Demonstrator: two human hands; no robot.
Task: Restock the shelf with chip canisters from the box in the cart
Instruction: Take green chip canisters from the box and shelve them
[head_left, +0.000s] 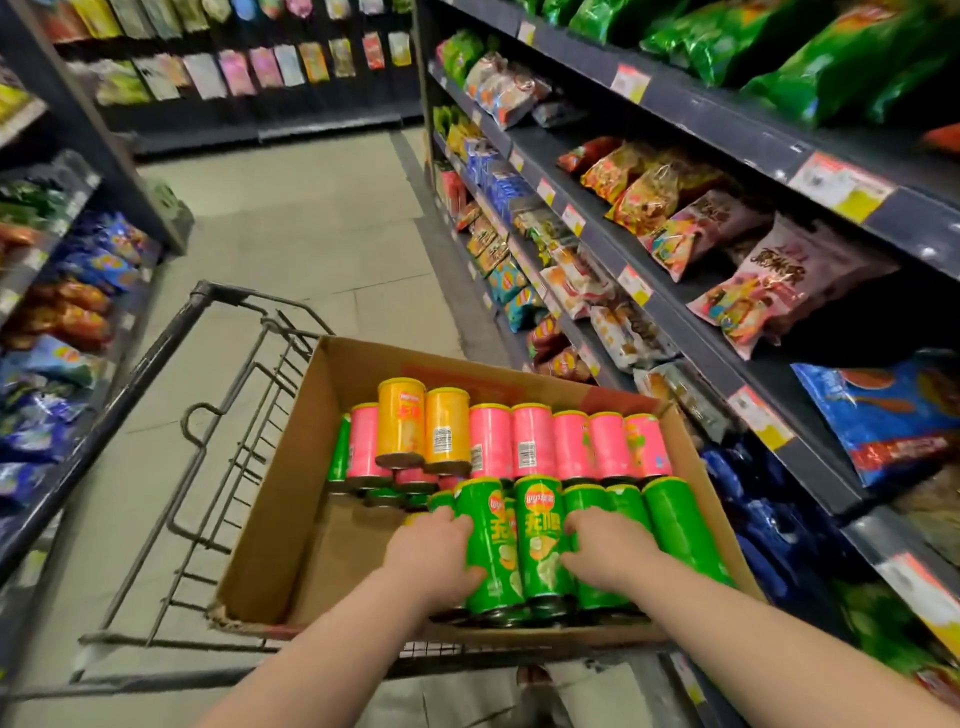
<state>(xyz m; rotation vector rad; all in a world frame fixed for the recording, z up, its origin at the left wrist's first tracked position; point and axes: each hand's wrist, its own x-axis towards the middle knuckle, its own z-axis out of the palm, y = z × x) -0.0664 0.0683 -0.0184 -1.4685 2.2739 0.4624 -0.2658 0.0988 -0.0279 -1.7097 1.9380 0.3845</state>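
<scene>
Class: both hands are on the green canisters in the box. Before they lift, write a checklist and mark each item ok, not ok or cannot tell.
1. Left hand on the green canisters: ok, fingers curl over the group's left side.
2. Right hand on them: ok, curled on the right side.
3. Grip firm enough to lift: cannot tell.
4. Way up out of the cardboard box: ok, top open.
5. Orange canisters clear of the green row: ok, they lie further back on the pink canisters.
6. Free spot on the shelf: cannot tell, only bags show.
</scene>
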